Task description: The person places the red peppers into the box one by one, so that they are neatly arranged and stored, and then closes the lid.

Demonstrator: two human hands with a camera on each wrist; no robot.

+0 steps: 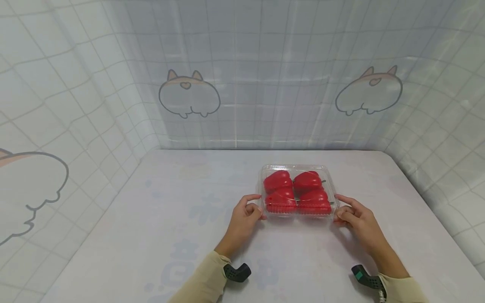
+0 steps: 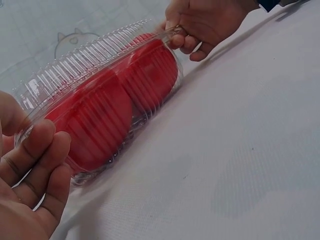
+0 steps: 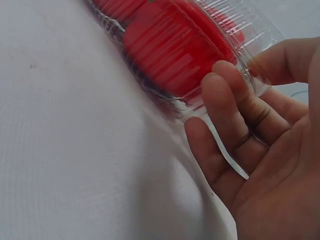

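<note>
A clear plastic clamshell box [image 1: 297, 167] with a ribbed front sits on the white table, its lid down. Inside lie several glossy red bell peppers [image 1: 307, 182], some with a green stem showing. At the box's left front corner, my left hand [image 1: 244, 216] pinches the rim between thumb and fingers. The opposite corner is gripped the same way by my right hand [image 1: 358, 221]. In the right wrist view, that hand's thumb and fingertips [image 3: 218, 82] meet the clear edge.
The table [image 1: 170, 202] has a pale blue print and spreads left of the box. White grid-patterned curtains [image 1: 265, 84] with cartoon dog drawings enclose the back and both sides. Black wrist devices [image 1: 238, 272] sit at both beige sleeves.
</note>
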